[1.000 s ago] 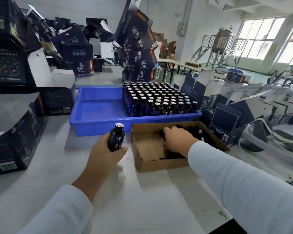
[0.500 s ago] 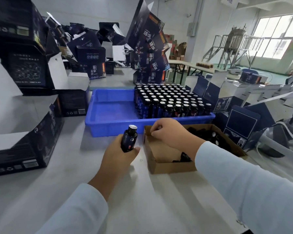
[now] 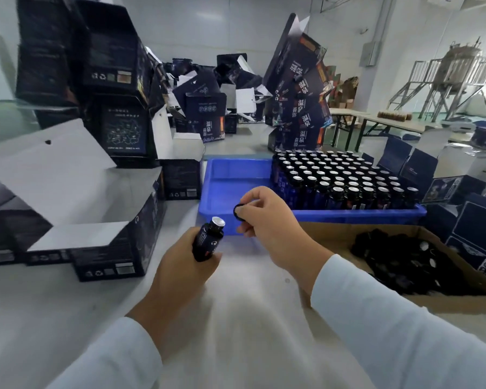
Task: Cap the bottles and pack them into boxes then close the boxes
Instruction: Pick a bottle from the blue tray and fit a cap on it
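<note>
Right hand [image 3: 267, 220] now out of the carton [image 3: 404, 301], lifted over the tray [image 3: 225, 175] edge, pinching a black cap [image 3: 238, 211] just above and right of the bottle [image 3: 208, 238]. Left hand [image 3: 180, 265] still gripping the bottle, tilted, foil top bare, over the worktop [image 3: 236, 318]. Cap and bottle apart.

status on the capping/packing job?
Done: nothing visibly packed. In hand: left hand grips a dark foil-sealed bottle; right hand pinches a black cap beside its top, not yet on. Left: the uncapped bottles in the blue plastic tray, then boxing and closing.
</note>
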